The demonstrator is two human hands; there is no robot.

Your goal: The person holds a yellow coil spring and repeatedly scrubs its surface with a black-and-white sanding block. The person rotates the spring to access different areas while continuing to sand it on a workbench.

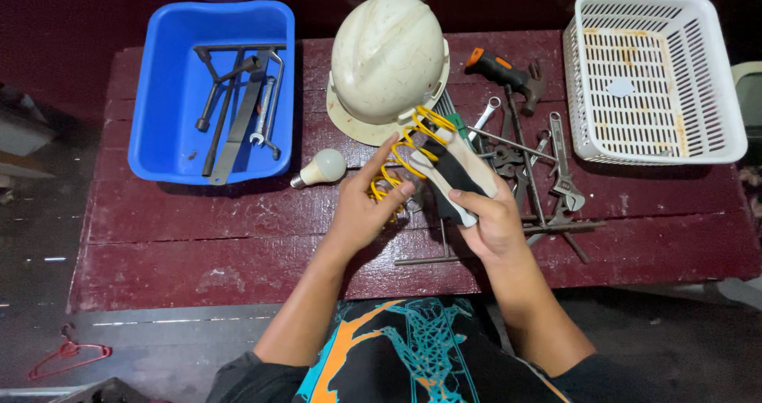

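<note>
Head view, as I read it from my station:

- Surface: dark red wooden table [198, 236], planks worn, paint chipped near the front edge; dim floor around it, a red wire hanger [67, 355] lying lower left.
- Blue plastic tub [163, 94], far left on the table, holding a cross wrench, a flat bar and spanners [238, 109].
- White slotted plastic basket [698, 78], far right, with a small pale round tag on its floor; I cannot read it.
- White hard hat [386, 58], dome up, at table centre rear.
- Light bulb [321, 167], on its side, between tub and hat.
- Loose tools [548, 173] right of centre: hammer with orange-black grip, adjustable wrench, spanners, rods.
- Right hand [494, 220]: fingers closed round a white and black handled tool [454, 177], held above the table just in front of the hat.
- Left hand [361, 205]: half open, thumb and fingertips pinching the yellow coiled cord [405, 151] that runs off that tool.
</note>
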